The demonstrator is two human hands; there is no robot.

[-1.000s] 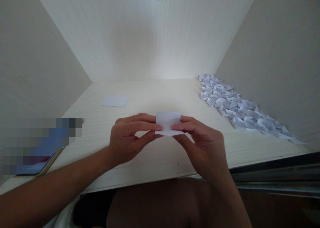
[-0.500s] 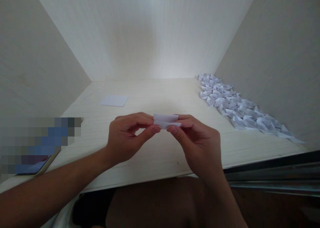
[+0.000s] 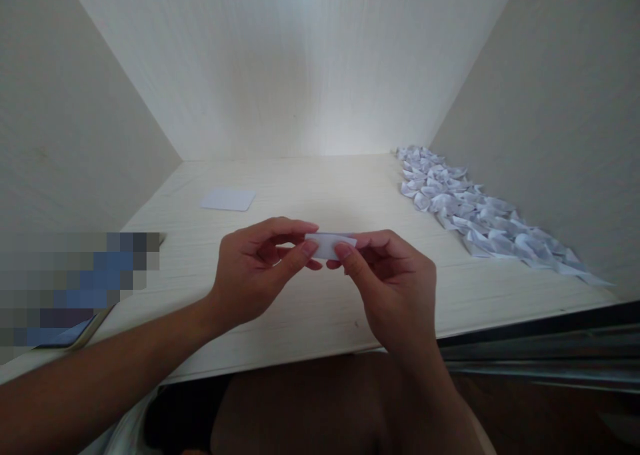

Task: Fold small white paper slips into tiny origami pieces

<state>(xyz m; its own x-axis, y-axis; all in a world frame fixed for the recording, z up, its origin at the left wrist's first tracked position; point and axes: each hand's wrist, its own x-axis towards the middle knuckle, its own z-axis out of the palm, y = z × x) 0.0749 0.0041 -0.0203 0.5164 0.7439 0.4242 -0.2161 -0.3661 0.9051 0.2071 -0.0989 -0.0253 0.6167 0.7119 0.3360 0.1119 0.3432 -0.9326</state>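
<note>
Between my two hands, above the table, is a small piece of white paper (image 3: 327,245) folded over into a narrow strip. My left hand (image 3: 257,265) pinches its left end, thumb on the near face and fingers behind. On the right end, my right hand (image 3: 393,275) presses its thumb against the same face, with its fingers curled at the back. The paper's far side is hidden.
A flat stack or sheet of white paper (image 3: 229,200) lies at the left rear of the pale table (image 3: 300,322). Many folded white paper pieces (image 3: 480,212) run along the right wall. At the left edge sits a partly pixelated device (image 3: 75,332).
The paper was an upright square; its lower part has been folded up over the rest, making a narrow strip. My thumbs have moved from below it onto its near face.
</note>
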